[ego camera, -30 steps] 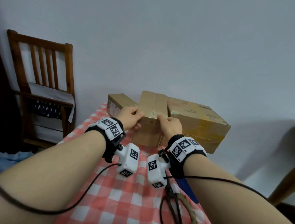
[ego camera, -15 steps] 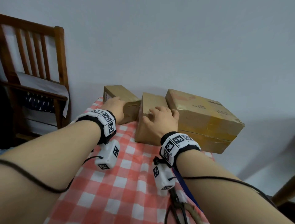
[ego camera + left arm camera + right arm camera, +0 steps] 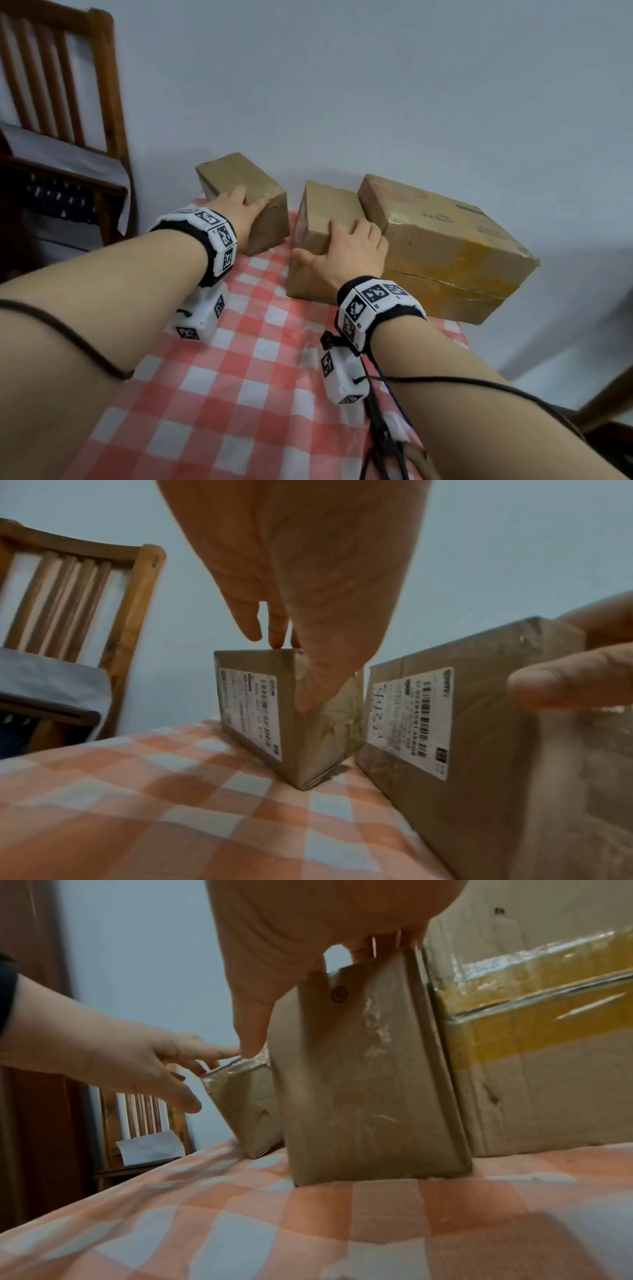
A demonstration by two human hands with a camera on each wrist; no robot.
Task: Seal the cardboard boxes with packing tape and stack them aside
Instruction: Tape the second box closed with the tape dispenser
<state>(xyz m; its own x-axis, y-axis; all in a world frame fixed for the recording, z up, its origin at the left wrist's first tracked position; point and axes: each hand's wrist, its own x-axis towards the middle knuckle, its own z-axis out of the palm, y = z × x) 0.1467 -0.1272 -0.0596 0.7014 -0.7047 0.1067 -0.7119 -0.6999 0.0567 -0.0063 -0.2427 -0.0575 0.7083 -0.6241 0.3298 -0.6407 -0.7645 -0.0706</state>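
Three cardboard boxes are sitting along the far edge of the counter (image 3: 212,404), in the upper middle of the head frame, close to the wall. The left hand (image 3: 239,214) is lying on the small left box (image 3: 253,185), fingers fairly straight over its top near corner and thumb down the near face; no real clamp showing, so I'm reading it as a wide, resting hand. The right hand (image 3: 346,255) is draped over the middle box (image 3: 325,212), fingers over the top and thumb spread down the left face, holding it loosely. The middle box is touching the big box (image 3: 442,240) at centre right; a clear gap is separating it from the left box. All three look taped already, so the step in hand is likely stacking. For a clean lift I'd be getting the thumb and fingers on opposite faces first and lifting straight up, since dragging is likely bunching the checked cloth. Room: the big box's flat top is the obvious landing spot. The left box is sitting right at the upper-left counter corner, with a wooden chair (image 3: 68,102) beyond it, so pushing leftward is risky. Scissors (image 3: 383,442) are lying at the lower right, near the right forearm's path; the lower-centre cloth is open.
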